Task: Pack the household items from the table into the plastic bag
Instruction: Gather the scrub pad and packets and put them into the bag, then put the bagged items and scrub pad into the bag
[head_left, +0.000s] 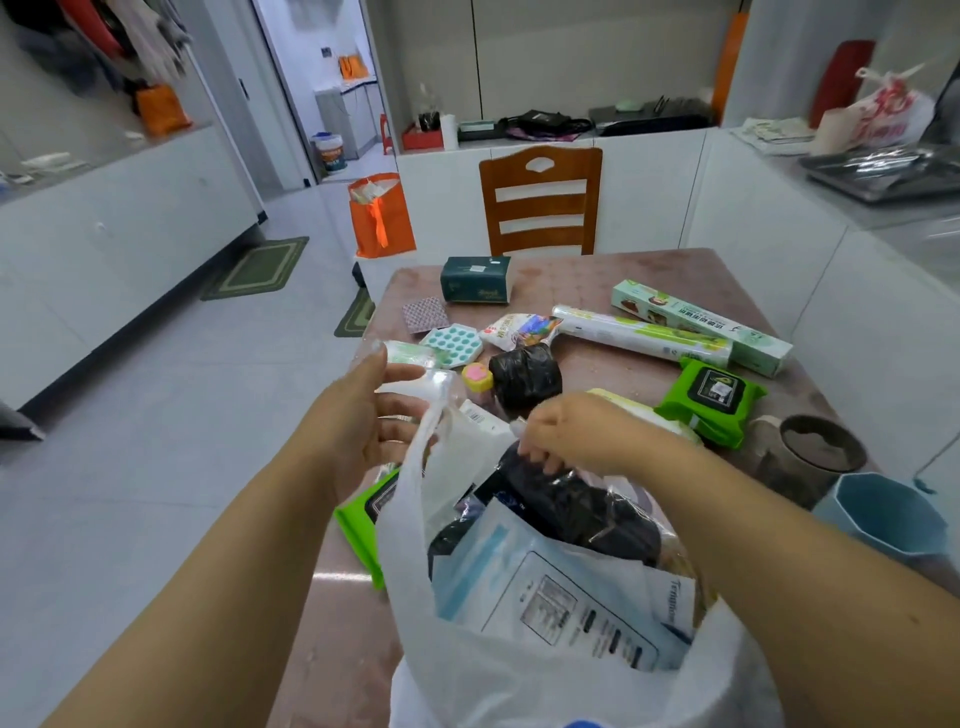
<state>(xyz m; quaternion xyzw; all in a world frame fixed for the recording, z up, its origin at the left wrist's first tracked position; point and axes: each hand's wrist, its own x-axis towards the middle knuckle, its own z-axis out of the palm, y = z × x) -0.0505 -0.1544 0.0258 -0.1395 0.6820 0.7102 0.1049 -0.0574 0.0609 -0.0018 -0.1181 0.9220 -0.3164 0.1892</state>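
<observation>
A white plastic bag (519, 670) stands at the table's near edge, holding a pale blue printed pouch (561, 608) and a black bundle (587, 509). My left hand (363, 415) grips the bag's left handle and holds it up. My right hand (566, 431) reaches into the bag's mouth, fingers closed on the top of the black bundle. On the table behind lie a black roll (524, 376), a green wipes pack (714, 400), a cling-film roll (644, 335), a long box (701, 325) and a tissue pack (475, 279).
A second green pack (358, 525) lies left of the bag. A blue cup (883, 514) and a dark pot (815, 457) stand at the right edge. A teal dotted tray (452, 344), a snack bag (519, 330) and a wooden chair (540, 200) are farther back.
</observation>
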